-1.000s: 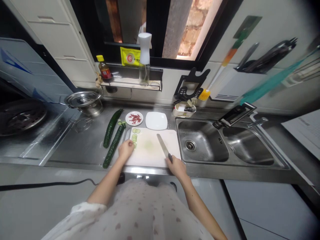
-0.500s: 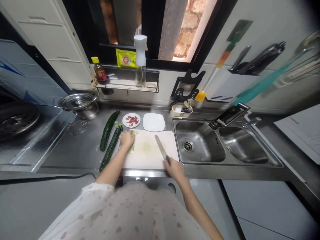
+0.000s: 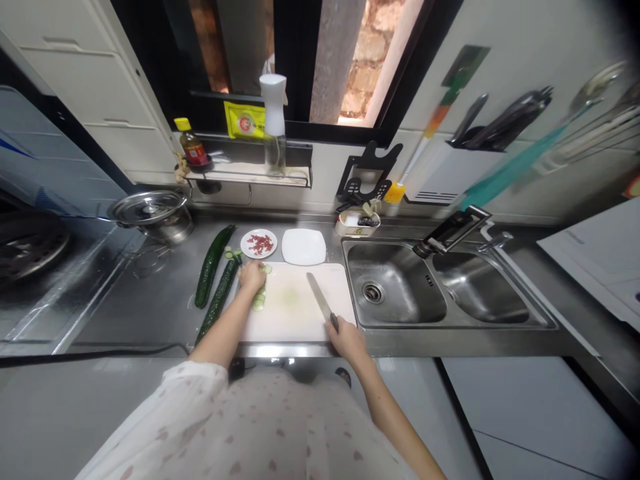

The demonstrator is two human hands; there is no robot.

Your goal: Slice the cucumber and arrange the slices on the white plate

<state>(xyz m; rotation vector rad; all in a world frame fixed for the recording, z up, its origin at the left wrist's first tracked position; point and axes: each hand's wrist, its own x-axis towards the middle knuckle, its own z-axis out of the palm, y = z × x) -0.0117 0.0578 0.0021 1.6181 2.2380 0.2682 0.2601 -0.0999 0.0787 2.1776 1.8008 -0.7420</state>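
My left hand [image 3: 251,276] is bent over the left edge of the white cutting board [image 3: 295,323], its fingers curled down on cucumber slices [image 3: 259,301]. Some slices show beside the fingertips and below the hand; the rest of what lies under it is hidden. In my right hand [image 3: 347,337] is the dark handle of a kitchen knife [image 3: 319,295]. Its blade lies over the right part of the board, pointing away and to the left. Left of the board are two whole-looking cucumbers [image 3: 214,265], one partly behind my left forearm, with small cut pieces [image 3: 232,254] near their far ends.
Behind the board stand a small plate with chopped red bits [image 3: 245,248] and a white square plate [image 3: 303,247]. A double sink [image 3: 400,283] with a faucet [image 3: 455,230] is on the right. A lidded steel pot [image 3: 173,225] stands at the back left, below a wall shelf [image 3: 245,172].
The view has shifted slightly, so the counter sits a little further left. My left hand stays at the slices, and the knife is held in nearly the same place over the board.
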